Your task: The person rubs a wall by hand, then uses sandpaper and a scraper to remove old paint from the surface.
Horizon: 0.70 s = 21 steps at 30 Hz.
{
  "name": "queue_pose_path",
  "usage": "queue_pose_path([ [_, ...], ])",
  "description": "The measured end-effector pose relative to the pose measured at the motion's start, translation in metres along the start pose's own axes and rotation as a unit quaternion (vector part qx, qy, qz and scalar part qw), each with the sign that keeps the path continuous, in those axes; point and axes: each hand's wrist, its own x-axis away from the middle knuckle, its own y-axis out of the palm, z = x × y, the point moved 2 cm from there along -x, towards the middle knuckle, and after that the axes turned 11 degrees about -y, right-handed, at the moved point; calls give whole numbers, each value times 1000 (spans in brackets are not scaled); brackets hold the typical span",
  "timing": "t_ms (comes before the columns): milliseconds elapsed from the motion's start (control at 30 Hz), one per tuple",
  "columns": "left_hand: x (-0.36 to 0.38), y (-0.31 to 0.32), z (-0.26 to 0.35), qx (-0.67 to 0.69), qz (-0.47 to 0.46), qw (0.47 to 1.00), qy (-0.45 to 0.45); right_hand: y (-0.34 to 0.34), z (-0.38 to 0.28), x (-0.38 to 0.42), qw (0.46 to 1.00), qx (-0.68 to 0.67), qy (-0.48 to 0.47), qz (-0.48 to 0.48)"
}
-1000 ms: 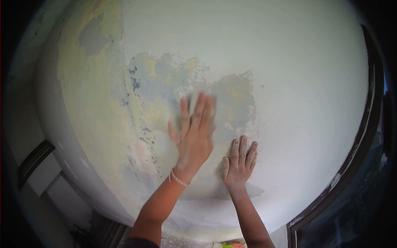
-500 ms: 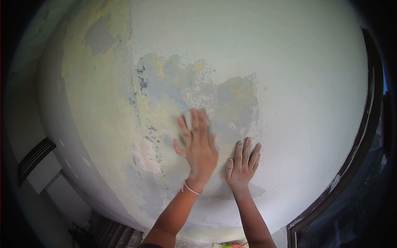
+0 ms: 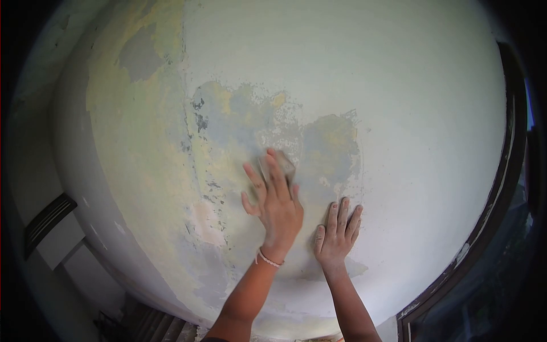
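My left hand (image 3: 280, 208), with a pale bracelet on the wrist, presses a greyish piece of sandpaper (image 3: 286, 165) against the wall (image 3: 421, 142). The sheet is partly hidden under its fingers and slightly blurred. Its little finger and ring finger stick out to the left. Lower and to the right, my right hand (image 3: 337, 235) lies flat on the wall with fingers stretched and nothing in it; its fingertips look dusty. Around both hands the paint is worn into patches of grey, yellow and white.
A dark frame (image 3: 504, 165) with glass edges the wall on the right. At the lower left is a dark slatted ledge (image 3: 50, 223) on a pale block. Dark steps (image 3: 162, 328) show at the bottom left.
My left hand has shifted slightly, and more of the sandpaper shows to the right of its fingers. My right hand stays at the same place on the wall. The view has tilted slightly.
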Motion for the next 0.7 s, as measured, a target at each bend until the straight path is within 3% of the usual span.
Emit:
queue_pose_path([
  [100,-84,-18,2,38,66,997,-14,2,2,-3,1000,11,-13,-3],
  [167,-96,-15,5,63,67,996,-13,1,0,-1,1000,13,-17,-10],
  [300,-8,0,-5,31,-47,998,-9,2,2,-4,1000,6,-19,-7],
  [400,13,2,-30,47,-43,996,69,1,1,0,1000,5,-9,-4],
  [500,-62,-15,-24,89,-5,993,80,2,1,1,1000,6,-6,-1],
  [567,-112,-23,-20,81,-10,987,137,4,0,0,1000,7,-3,7],
  [700,-107,-35,-33,63,-53,975,208,5,0,1,1000,12,-5,11],
])
